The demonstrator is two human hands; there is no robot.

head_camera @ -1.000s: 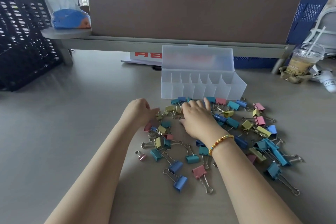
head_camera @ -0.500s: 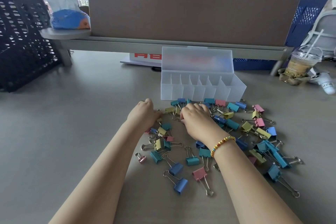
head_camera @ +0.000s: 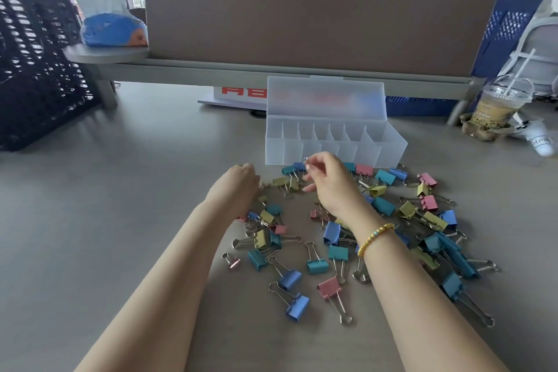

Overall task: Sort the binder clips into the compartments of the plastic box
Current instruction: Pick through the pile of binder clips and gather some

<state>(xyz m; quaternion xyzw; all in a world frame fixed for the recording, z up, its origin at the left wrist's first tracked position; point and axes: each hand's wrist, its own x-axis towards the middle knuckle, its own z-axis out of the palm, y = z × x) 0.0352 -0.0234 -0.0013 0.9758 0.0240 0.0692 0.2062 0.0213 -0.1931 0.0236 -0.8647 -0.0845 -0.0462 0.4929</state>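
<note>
Frosted, translucent plastic forms the long compartment box at the centre of the frame, its hinged lid standing upright behind a row of thin dividers; the walls are too cloudy to show whether anything lies inside. Just below its front wall, spread across the matte grey-beige desk, lies a loose heap of painted metal binder clips in blue, teal, yellow and pink, their bright wire handles folded out at all angles. The heap reaches from the centre toward the lower right, and part of it is hidden under the forearms.

The right hand, with a yellow beaded bracelet on its wrist, is raised slightly above the clips near the box front, thumb and forefinger pinching something small and shiny; what it is cannot be made out. The left hand rests at the upper left edge of the heap with fingers curled under; whether it grips a clip cannot be told.

At the left edge a black perforated crate is cut off. At the right stands a clear domed drink cup with a straw.
</note>
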